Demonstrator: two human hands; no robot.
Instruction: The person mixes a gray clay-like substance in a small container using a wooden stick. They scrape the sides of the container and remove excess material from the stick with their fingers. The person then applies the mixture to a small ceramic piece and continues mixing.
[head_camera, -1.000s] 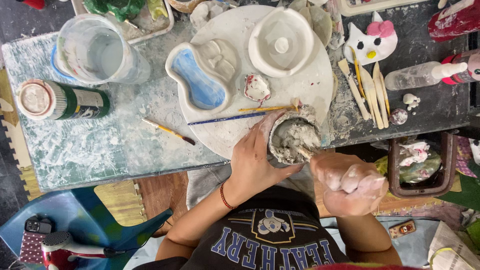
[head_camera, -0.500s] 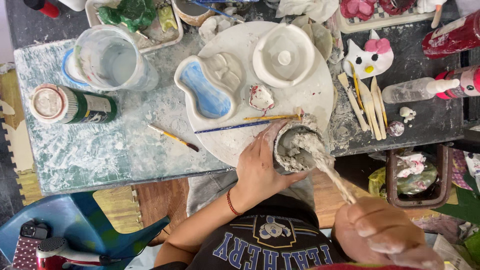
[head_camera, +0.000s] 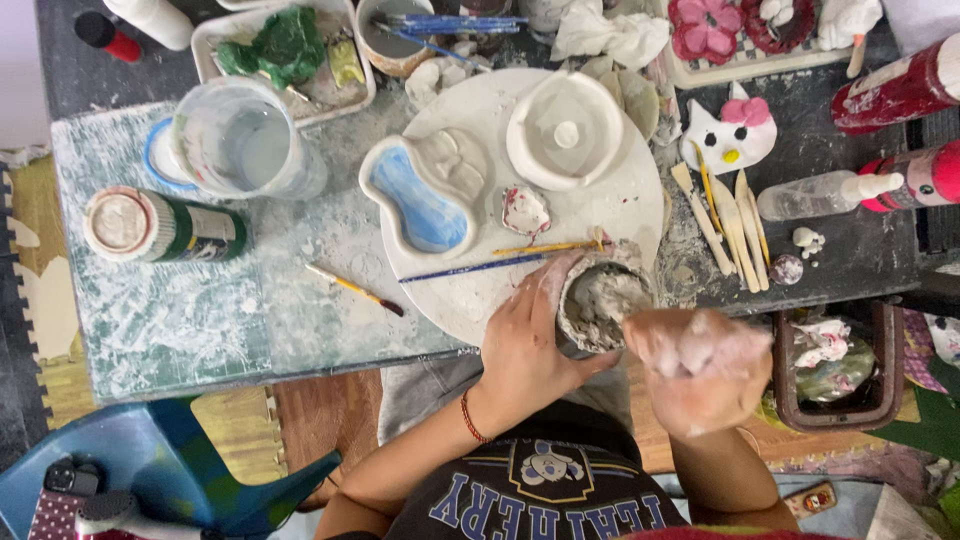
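Steadying a small clay-caked cup (head_camera: 600, 300) at the near edge of the round white board (head_camera: 480, 290), the left hand (head_camera: 525, 345) has its fingers wrapped tight round the cup's side. The right hand (head_camera: 705, 365) (thick with pale slip) is curled loosely shut just beside the rim, holding nothing I can make out.

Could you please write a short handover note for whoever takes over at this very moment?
Left hand: wrapped around the side of the small pot of wet plaster, at the near edge of the round board.
Right hand: coated in plaster, closed in a fist beside the pot; whether it holds anything cannot be told.
On the board: blue-filled mould, white bowl, two brushes.
Done: plaster looks mixed; one mould part is blue.
Left: the plaster is not yet out of the pot.
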